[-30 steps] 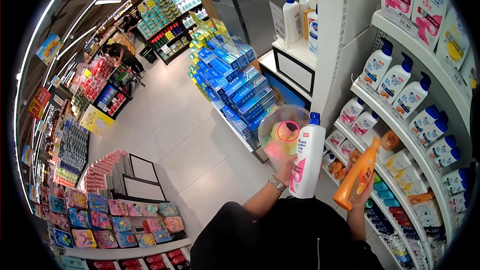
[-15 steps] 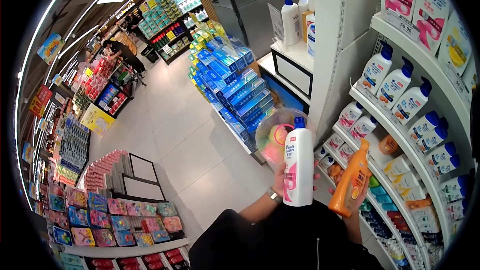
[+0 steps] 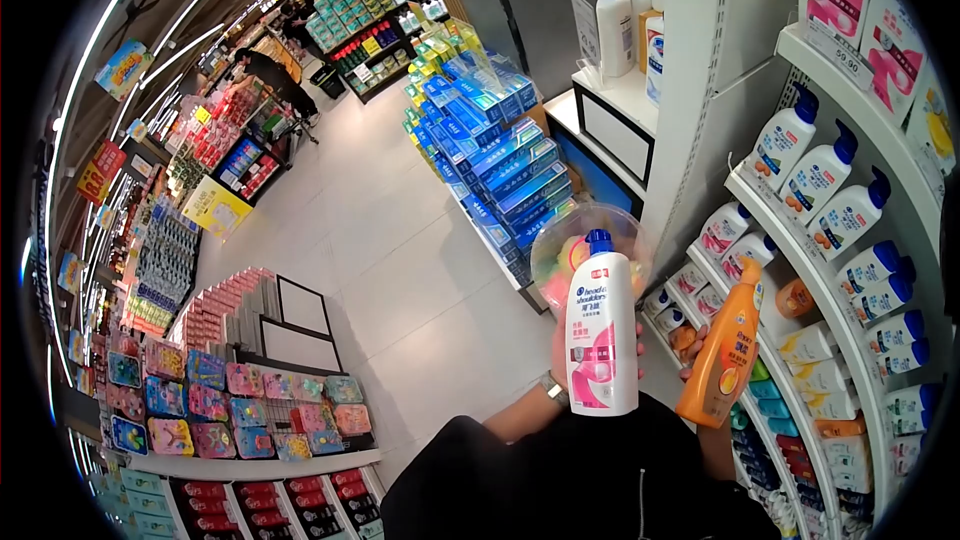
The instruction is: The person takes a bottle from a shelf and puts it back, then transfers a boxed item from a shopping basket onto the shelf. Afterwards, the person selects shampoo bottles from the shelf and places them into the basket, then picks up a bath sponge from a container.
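Observation:
A white shampoo bottle [image 3: 603,335] with a blue cap and pink label art stands upright in front of my chest. My left hand [image 3: 559,352] is closed around it from behind, mostly hidden by the bottle. To its right, my right hand [image 3: 716,440] grips an orange bottle [image 3: 722,350], tilted with its narrow top leaning right. Just behind the shampoo bottle shows a clear round plastic tub [image 3: 638,230] with pink and yellow things in it; what supports it is hidden.
Curved white shelves [image 3: 765,205] with rows of bottles rise close on my right. Stacked blue boxes [image 3: 510,165] stand ahead on a display. Hanging colourful packs [image 3: 245,410] fill a rack at lower left. A person in dark clothes [image 3: 275,80] bends over goods farther down the aisle.
The surroundings have shifted right in view. The shampoo bottle looks larger, its label turned more squarely to me. The orange bottle has moved slightly right and up; both stay held.

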